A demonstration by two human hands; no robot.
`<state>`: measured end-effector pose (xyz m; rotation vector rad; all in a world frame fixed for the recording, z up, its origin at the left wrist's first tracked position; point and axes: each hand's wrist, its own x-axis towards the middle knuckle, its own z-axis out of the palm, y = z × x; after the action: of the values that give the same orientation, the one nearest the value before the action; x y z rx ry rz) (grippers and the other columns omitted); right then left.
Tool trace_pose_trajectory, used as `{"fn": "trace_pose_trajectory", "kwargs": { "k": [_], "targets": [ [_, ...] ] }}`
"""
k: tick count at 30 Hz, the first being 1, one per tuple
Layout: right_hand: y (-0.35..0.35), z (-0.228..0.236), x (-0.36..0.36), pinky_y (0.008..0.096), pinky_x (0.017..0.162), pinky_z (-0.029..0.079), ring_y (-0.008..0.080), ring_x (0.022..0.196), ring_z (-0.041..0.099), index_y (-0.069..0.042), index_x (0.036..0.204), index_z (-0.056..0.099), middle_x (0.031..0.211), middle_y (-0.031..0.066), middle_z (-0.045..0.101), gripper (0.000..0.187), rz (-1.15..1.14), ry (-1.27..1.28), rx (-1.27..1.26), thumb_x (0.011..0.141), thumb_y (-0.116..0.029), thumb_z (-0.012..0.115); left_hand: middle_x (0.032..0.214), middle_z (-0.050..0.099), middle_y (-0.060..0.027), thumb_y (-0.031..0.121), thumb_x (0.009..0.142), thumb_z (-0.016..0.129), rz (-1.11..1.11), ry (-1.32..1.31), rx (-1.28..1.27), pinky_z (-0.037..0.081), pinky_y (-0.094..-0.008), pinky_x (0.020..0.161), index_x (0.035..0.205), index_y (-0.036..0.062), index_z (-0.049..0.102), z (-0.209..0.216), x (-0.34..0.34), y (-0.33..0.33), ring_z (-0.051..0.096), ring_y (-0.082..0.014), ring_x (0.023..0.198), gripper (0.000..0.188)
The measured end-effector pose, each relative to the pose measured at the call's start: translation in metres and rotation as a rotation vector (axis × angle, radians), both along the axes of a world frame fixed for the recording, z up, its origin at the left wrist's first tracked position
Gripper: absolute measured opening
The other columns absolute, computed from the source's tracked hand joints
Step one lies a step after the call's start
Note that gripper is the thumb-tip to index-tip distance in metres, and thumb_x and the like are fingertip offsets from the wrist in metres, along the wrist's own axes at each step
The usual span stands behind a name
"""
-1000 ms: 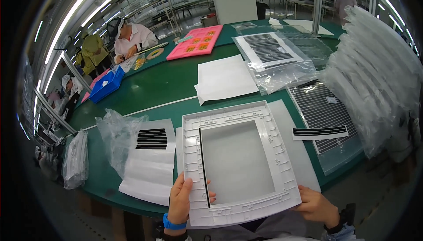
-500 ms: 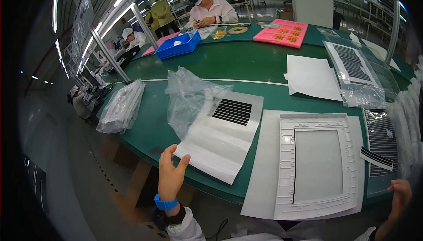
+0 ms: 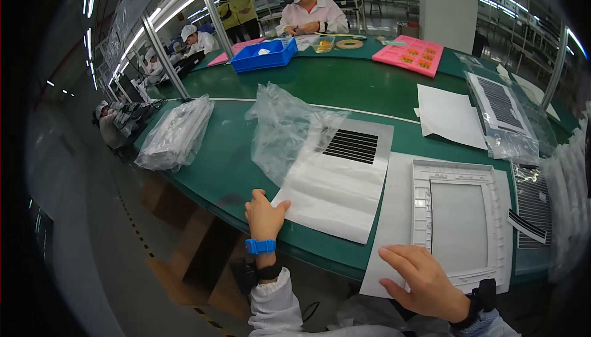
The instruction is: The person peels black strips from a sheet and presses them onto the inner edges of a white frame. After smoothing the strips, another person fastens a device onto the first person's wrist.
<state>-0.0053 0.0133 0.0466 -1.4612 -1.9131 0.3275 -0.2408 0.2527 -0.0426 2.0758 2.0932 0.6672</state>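
Note:
My left hand (image 3: 266, 217) is at the table's front edge, thumb apart from the fingers, beside the near left corner of a white sheet (image 3: 335, 195). Black strips (image 3: 351, 147) line the sheet's far part. A crumpled clear plastic bag (image 3: 277, 131) overlaps its left side. My right hand (image 3: 428, 284) hovers open, palm down, in front of the lower left of a white rectangular plastic frame (image 3: 422, 214), hiding that corner. Under the frame lies a white board (image 3: 391, 238). A short black-and-white strip piece (image 3: 527, 226) rests right of the frame.
Bagged white parts (image 3: 175, 134) lie at left. White paper (image 3: 449, 115) and bagged strip sheets (image 3: 502, 106) lie at far right, near clear plastic wrap (image 3: 569, 195). Across the table are a blue bin (image 3: 265, 58), a pink tray (image 3: 409, 54) and a seated person (image 3: 314, 14).
My right hand has come in from the right edge to the front of the frame. My left hand has moved right, closer to the sheet's corner. The whole view has shifted slightly.

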Motion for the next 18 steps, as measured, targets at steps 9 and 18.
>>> {"fn": "trace_pose_trajectory", "kwargs": {
  "k": [9,18],
  "targets": [
    [-0.011,0.007,-0.017,0.0513,0.111,0.021,0.0349,0.133,0.037,-0.005,0.134,0.045,0.138,0.0182,0.045,0.066,-0.126,-0.239,0.069,0.078,-0.023,0.074,0.091,0.067,-0.0157,0.019,0.09,0.053,-0.439,-2.171,-0.666,0.056,-0.0367,0.067,0.113,-0.0057,0.055,0.022,0.002,-0.092,0.066,-0.0283,0.077,0.033],
    [-0.038,0.005,0.012,0.0452,0.102,0.039,0.0208,0.101,0.065,-0.007,0.099,0.069,0.102,0.0071,0.069,0.02,0.081,-0.38,0.068,0.078,-0.009,0.067,0.134,0.047,-0.0169,0.019,0.09,0.06,-0.482,-1.599,-1.028,0.042,-0.036,0.096,0.14,-0.0052,0.03,0.003,0.022,-0.21,0.049,-0.0242,0.119,0.063]
  ]
}}
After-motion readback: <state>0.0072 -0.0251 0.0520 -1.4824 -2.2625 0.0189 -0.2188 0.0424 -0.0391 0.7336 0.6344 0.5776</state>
